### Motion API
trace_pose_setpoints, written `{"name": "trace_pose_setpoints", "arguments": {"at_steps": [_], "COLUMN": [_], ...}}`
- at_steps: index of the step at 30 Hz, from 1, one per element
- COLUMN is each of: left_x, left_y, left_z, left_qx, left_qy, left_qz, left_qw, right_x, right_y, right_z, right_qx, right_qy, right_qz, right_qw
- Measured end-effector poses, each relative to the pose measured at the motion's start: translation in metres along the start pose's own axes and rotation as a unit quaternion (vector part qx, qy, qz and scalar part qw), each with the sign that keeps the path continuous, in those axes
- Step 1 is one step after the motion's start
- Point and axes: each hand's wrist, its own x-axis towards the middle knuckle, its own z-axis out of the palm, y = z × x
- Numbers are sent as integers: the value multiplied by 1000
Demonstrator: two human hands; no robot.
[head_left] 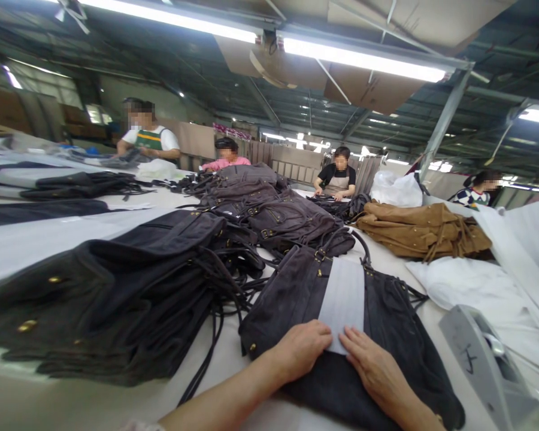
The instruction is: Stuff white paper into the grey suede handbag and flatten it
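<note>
A dark handbag (395, 311) lies on the table in front of me, its handles pointing away. Down its middle runs a pale strip of packing sheet (344, 293). My left hand (302, 348) has its fingers curled at the strip's lower left edge, closed on it. My right hand (372, 362) lies flat on the strip's lower right edge and the bag, fingers stretched out. Brass-coloured fittings show on the bag near its handle and lower left corner.
Stacked dark bags (130, 299) lie to the left, with straps trailing towards me. More dark bags (291, 218) are heaped beyond. On the right are brown bags (424, 227), white wrapping (471, 293) and a grey tape dispenser-like device (485, 365). Several people work farther back.
</note>
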Motion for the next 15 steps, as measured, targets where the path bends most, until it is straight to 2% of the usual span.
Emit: {"name": "trace_pose_setpoints", "arguments": {"at_steps": [5, 8, 11, 13, 15], "left_x": [10, 9, 6, 3, 1], "left_y": [4, 5, 2, 0, -2], "left_z": [9, 7, 5, 3, 3], "left_qx": [65, 75, 81, 88, 92], "left_qy": [-1, 11, 35, 45, 42], "left_qz": [-9, -13, -6, 4, 8], "left_qw": [998, 997, 996, 995, 995], "right_x": [-16, -37, -52, -55, -56], "right_y": [-13, -21, -22, -20, -20], "right_z": [-15, -20, -13, -7, -4], "right_qx": [-62, -113, -191, -226, -234], "right_qy": [6, 66, 143, 166, 163], "right_qz": [-19, -87, -155, -175, -171], "right_qw": [998, 988, 959, 944, 943]}}
